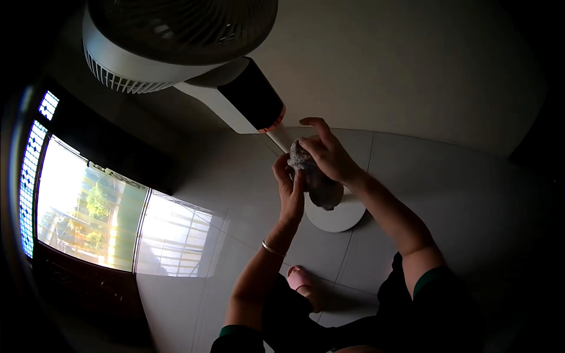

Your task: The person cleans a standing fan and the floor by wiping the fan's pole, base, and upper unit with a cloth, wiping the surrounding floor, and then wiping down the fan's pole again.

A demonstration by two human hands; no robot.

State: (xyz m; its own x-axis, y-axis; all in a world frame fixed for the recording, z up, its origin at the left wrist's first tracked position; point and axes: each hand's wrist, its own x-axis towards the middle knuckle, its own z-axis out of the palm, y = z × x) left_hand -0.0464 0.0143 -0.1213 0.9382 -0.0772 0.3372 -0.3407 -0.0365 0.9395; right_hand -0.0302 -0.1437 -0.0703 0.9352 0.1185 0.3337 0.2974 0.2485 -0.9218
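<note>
A white standing fan (147, 76) leans across the view, its round grille at the top left. Below its black control panel (250, 94) runs a thin white pole (278, 140) towards a round white base (335, 219) on the floor. A crumpled grey cloth (301, 154) is bunched at the pole, and a darker part of it hangs down over the base. My left hand (288, 187) grips the cloth from the left. My right hand (331, 156) pinches it from the right, with one finger raised off it. The pole behind the cloth is hidden.
A bright window or door opening (88, 206) stands on the left, its light reflected on the grey tiled floor (253, 235). A plain wall (412, 70) rises behind the fan. My foot in a pink slipper (298, 277) is near the base.
</note>
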